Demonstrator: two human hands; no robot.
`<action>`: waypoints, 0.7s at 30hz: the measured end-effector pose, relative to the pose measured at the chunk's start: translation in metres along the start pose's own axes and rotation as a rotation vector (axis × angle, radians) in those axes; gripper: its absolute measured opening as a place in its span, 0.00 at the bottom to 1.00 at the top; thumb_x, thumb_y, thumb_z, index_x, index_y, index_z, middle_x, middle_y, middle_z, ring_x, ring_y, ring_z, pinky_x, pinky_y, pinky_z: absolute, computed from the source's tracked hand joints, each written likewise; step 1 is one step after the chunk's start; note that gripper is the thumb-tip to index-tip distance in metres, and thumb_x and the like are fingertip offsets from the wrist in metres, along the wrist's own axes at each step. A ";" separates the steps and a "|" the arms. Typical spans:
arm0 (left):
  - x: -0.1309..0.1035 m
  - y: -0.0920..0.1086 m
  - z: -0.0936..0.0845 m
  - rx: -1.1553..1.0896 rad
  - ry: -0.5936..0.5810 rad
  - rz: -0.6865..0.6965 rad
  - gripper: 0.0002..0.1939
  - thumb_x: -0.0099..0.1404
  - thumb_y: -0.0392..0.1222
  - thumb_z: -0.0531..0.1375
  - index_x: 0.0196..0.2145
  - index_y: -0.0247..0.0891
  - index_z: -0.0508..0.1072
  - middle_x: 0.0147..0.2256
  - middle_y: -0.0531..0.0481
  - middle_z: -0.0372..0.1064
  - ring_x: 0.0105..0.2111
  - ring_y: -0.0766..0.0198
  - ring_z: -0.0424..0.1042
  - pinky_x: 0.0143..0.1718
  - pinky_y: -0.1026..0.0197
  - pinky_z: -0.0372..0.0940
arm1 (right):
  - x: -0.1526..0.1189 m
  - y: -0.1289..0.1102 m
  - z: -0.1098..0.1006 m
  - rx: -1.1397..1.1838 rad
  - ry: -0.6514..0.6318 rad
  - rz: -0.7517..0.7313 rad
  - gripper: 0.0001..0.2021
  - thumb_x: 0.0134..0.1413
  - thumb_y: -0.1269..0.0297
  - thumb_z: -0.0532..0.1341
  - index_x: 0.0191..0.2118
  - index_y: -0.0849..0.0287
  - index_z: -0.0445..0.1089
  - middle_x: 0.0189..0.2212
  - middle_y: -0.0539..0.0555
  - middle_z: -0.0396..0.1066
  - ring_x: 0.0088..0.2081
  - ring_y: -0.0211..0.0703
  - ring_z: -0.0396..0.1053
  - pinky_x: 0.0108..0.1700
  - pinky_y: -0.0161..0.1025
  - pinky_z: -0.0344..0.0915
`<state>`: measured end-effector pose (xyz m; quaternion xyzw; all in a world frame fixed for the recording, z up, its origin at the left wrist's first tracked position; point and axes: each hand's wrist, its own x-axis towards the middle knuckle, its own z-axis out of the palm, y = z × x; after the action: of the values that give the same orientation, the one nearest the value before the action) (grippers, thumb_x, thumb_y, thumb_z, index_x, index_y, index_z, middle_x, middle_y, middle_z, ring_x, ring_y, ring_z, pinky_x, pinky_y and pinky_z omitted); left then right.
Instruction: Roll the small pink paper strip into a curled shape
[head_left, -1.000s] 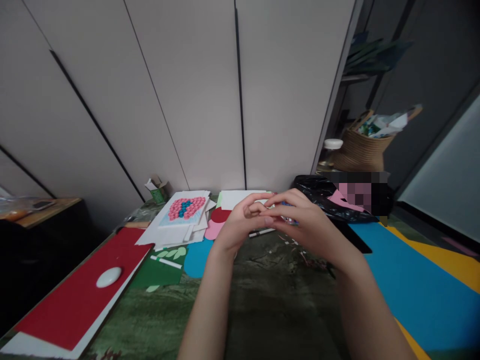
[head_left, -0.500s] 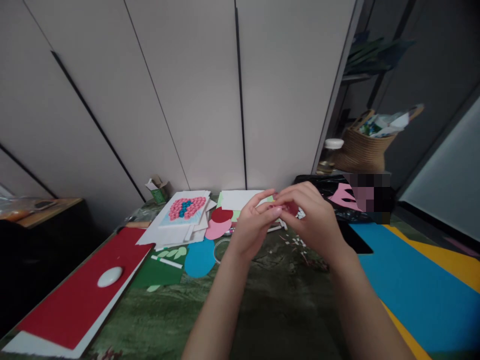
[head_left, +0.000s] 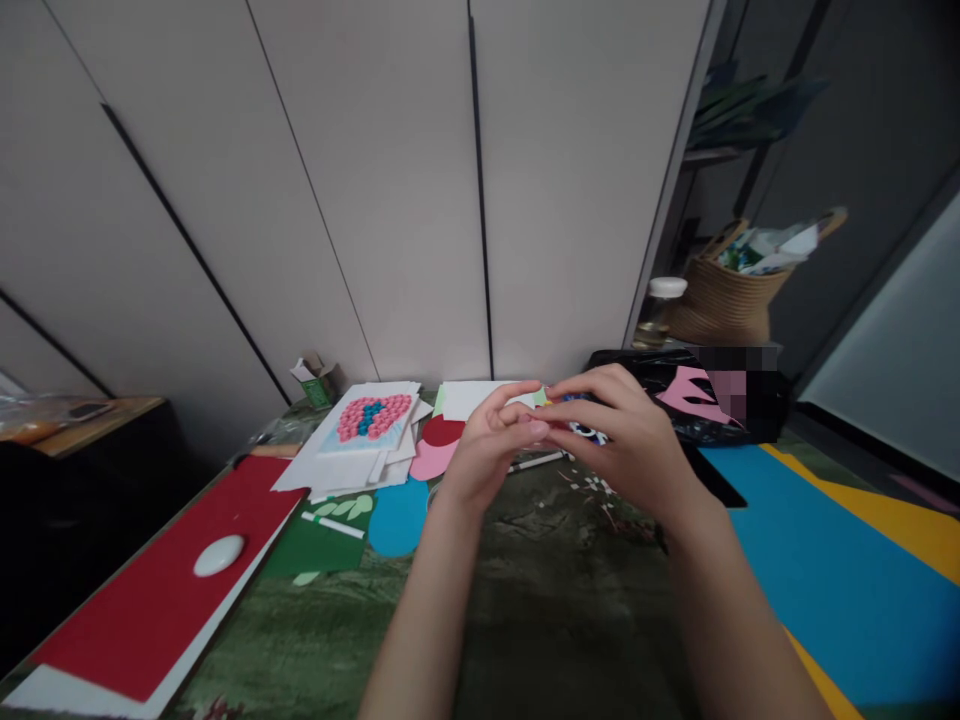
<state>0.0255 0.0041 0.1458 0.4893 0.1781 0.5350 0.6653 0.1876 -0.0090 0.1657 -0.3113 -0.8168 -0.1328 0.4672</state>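
Observation:
My left hand [head_left: 487,452] is raised over the far middle of the table, thumb and fingers bent toward each other. Facing it is my right hand [head_left: 634,430], its curved fingers meeting the left fingertips. Whatever is pinched between them is small and mostly hidden; I cannot make it out. Just beyond and below the hands lie a white pen [head_left: 541,461], a dark red paper piece [head_left: 442,430] and a pink paper piece [head_left: 431,460]. Left of my left wrist is a blue rounded paper piece [head_left: 397,520].
A picture with pink and blue rolled pieces [head_left: 373,418] rests on white sheets. Red paper [head_left: 165,580] under a white oval object [head_left: 219,555] lies left, near green paper [head_left: 315,548] with a marker [head_left: 334,525]. Blue sheets [head_left: 832,570] lie right; a woven basket [head_left: 731,295] stands behind.
My hands have shifted slightly left and down, and the right fingers have spread a little. The reddish-pink bit seen between the fingers earlier is now mostly hidden.

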 end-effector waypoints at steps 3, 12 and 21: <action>-0.003 0.006 -0.004 0.111 -0.062 -0.030 0.23 0.50 0.33 0.67 0.45 0.39 0.71 0.26 0.53 0.70 0.29 0.67 0.70 0.38 0.60 0.63 | -0.001 0.000 -0.003 0.057 -0.090 -0.001 0.06 0.54 0.65 0.61 0.38 0.48 0.74 0.39 0.52 0.72 0.41 0.45 0.65 0.42 0.47 0.63; -0.003 0.009 -0.010 0.203 -0.056 -0.076 0.24 0.49 0.32 0.68 0.46 0.40 0.71 0.29 0.52 0.73 0.31 0.67 0.71 0.39 0.61 0.63 | 0.001 -0.004 0.000 0.127 -0.131 0.034 0.06 0.54 0.69 0.60 0.36 0.52 0.72 0.38 0.53 0.72 0.41 0.44 0.65 0.42 0.45 0.64; 0.000 -0.010 0.016 -0.128 0.062 -0.032 0.24 0.51 0.36 0.68 0.46 0.37 0.68 0.34 0.48 0.71 0.35 0.65 0.71 0.42 0.60 0.62 | 0.003 -0.006 0.011 0.121 0.170 0.122 0.06 0.49 0.74 0.61 0.29 0.54 0.66 0.30 0.50 0.71 0.37 0.44 0.67 0.40 0.44 0.63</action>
<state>0.0431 -0.0027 0.1451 0.4261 0.1718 0.5495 0.6978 0.1753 -0.0066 0.1629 -0.3192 -0.7603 -0.0807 0.5600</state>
